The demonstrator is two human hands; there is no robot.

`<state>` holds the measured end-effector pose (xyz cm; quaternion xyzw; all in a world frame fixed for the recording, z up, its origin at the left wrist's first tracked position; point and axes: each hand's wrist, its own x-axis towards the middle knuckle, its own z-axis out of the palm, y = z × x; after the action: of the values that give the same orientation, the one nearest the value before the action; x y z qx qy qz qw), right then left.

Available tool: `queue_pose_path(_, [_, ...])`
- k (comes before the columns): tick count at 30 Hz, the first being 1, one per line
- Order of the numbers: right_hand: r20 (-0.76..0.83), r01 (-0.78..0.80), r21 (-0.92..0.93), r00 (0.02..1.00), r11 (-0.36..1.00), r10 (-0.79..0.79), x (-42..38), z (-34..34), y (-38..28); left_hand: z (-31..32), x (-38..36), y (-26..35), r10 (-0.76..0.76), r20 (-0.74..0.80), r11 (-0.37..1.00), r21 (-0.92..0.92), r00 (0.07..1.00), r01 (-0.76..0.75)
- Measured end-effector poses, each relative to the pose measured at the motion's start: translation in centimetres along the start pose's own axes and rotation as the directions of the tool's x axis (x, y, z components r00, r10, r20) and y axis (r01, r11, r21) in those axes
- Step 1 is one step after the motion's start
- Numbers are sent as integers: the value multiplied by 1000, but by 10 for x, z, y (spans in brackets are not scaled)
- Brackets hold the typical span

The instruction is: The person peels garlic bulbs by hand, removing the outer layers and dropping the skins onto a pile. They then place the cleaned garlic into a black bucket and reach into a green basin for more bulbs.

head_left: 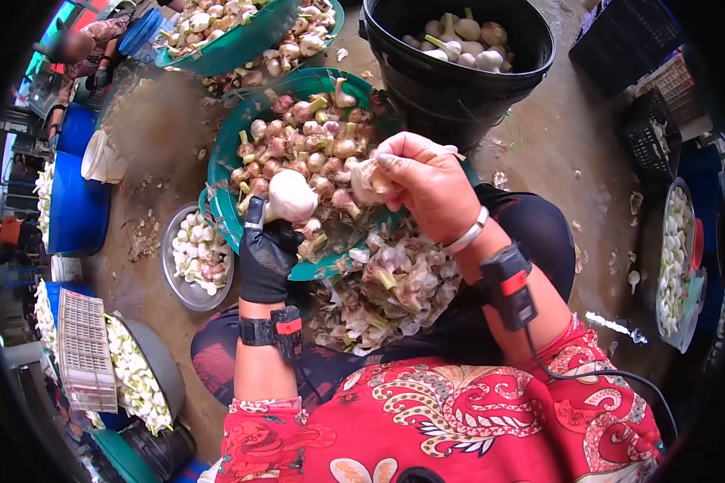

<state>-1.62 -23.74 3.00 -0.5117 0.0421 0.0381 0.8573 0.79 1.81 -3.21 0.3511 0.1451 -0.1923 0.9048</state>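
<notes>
My left hand, in a black glove, is closed round a pale, smooth garlic bulb. Beside it, my right hand is bare and pinches papery garlic skin between thumb and fingers, apart from the bulb. Both hands are over a green basin holding many purplish garlic bulbs with short stems. A heap of loose garlic skins lies on my lap at the basin's near edge.
A black bucket with cleaned bulbs stands beyond the basin. Left lies a metal bowl of white garlic. More garlic fills another green basin, a grey tub and a right-hand tray. Another person is at upper left.
</notes>
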Motion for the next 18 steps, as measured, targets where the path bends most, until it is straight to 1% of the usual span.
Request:
queue_pose_path(2, [10,-101,-221,994,970,105,0,-3,1,-7,4,-1,-61,63,997,49,996,58])
queue_pose_path(3, [54,-122,-346,987,930,150,-2,-3,5,9,-2,-5,-43,7,995,90,999,42])
queue_pose_path(4, [116,-51,-312,989,949,92,4,-10,38,18,-3,-9,-51,11,994,93,999,50])
queue_pose_path(6, [113,-274,-496,920,824,375,-3,2,14,29,-4,-14,-32,-56,998,44,998,34])
queue_pose_path(7, [225,-200,-664,865,721,447,-4,3,17,32,-5,-16,-30,-79,995,88,996,37])
queue_pose_path(8, [310,-92,-794,789,601,530,-5,3,23,30,-4,-17,-36,-77,995,94,996,43])
queue_pose_path(9, [424,105,-844,730,525,536,-13,3,40,25,-1,-18,51,-14,945,324,999,-43])
queue_pose_path(10, [520,301,-846,647,440,557,-25,3,60,20,3,-17,120,66,838,529,991,-137])
queue_pose_path(11, [502,383,-865,647,325,573,-32,3,70,19,11,-12,50,57,823,563,997,-73])
queue_pose_path(12, [502,378,-865,644,330,578,-30,3,71,26,19,-5,64,82,750,653,995,-102])
queue_pose_path(13, [480,401,-876,682,266,552,-24,1,73,33,32,0,87,126,812,566,988,-144])
queue_pose_path(14, [458,414,-886,718,206,525,-20,0,75,53,45,8,91,293,881,422,952,-214])
queue_pose_path(15, [484,425,-874,713,235,508,-17,-3,74,104,41,18,90,324,918,340,942,-205])
queue_pose_path(16, [470,427,-879,698,213,541,-15,-3,72,147,29,31,49,416,955,245,908,-164])
queue_pose_path(17, [436,412,-893,688,182,580,-17,-4,76,159,35,32,156,376,901,324,913,-288])
queue_pose_path(18, [403,403,-903,680,146,613,-17,-4,76,157,36,29,166,525,806,415,834,-422])
